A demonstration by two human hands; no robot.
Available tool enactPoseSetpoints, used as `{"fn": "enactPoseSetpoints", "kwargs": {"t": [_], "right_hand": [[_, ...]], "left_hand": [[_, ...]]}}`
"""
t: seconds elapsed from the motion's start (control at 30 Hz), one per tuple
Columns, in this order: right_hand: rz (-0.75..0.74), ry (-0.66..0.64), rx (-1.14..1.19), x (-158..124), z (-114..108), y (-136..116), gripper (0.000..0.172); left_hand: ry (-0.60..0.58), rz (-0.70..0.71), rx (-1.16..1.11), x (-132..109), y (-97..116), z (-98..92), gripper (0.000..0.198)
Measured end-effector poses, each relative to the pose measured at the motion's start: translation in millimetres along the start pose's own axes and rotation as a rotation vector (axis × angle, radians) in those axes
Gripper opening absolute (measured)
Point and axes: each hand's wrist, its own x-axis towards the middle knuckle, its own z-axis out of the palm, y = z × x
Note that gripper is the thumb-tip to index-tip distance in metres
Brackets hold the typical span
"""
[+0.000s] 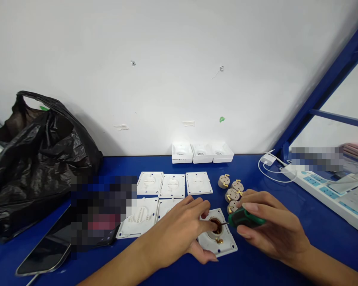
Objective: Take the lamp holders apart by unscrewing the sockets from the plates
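A square white plate (228,243) lies on the blue table, with a round collar at its middle and a small brass piece beside the collar. My left hand (186,228) grips this plate at its left side, one finger over the collar's opening. In my right hand (274,226) is a green and black screwdriver (246,218), its shaft pointing left to the collar. Just behind my right hand sit several round beige parts (224,181) with brass tabs. More white plates (149,183) lie to the left, some partly hidden by my left hand.
Three white boxes (181,153) stand against the wall. A black plastic bag (44,159) and a phone (47,246) are at the left. On the right are a power strip (331,190), white cables and a blue metal frame (325,87).
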Motion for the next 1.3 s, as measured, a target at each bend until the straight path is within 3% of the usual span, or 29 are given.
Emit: {"fn": "enactPoseSetpoints", "kwargs": {"t": [0.1,0.27,0.7,1.07,1.3], "right_hand": [[-0.091,0.012,-0.008,1,1,0,0.039],[-0.059,0.004,-0.003,-1,2,2,0.047],[-0.053,0.148,0.080,-4,10,11,0.042],[-0.040,0.117,0.079,-9,10,12,0.043],[-0.010,0.115,0.132,-8,9,9,0.051]], "left_hand": [[0.012,0.001,-0.019,0,-1,0.5,0.043],[0.045,0.020,0.011,0,-3,0.2,0.048],[0.104,0.047,0.041,-1,-1,14.0,0.048],[0.123,0.073,0.052,0,-5,15.9,0.043],[0.116,0.078,0.074,0,-6,15.4,0.043]]}}
